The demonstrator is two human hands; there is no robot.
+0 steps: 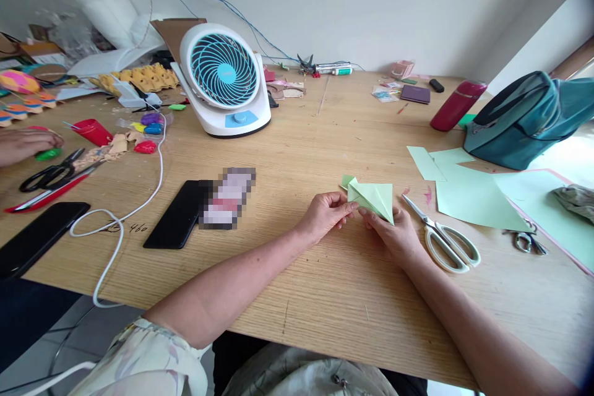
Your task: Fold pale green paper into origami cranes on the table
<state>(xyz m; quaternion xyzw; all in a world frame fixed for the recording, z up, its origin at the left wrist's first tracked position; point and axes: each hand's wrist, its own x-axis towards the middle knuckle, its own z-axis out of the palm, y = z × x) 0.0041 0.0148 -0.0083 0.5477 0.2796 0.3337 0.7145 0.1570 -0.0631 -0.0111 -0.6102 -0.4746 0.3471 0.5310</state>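
Both our hands pinch the folded green paper (371, 197) just above the table (297, 284) — left hand (325, 215) at its left corner, right hand (394, 235) beneath its right point. Its long axis runs left to right between the grips — scissors (443, 236) lie just right

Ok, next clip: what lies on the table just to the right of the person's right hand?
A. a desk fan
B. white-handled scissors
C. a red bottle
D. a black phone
B. The white-handled scissors lie on the table right beside the right hand, which together with the left hand pinches the folded green paper.
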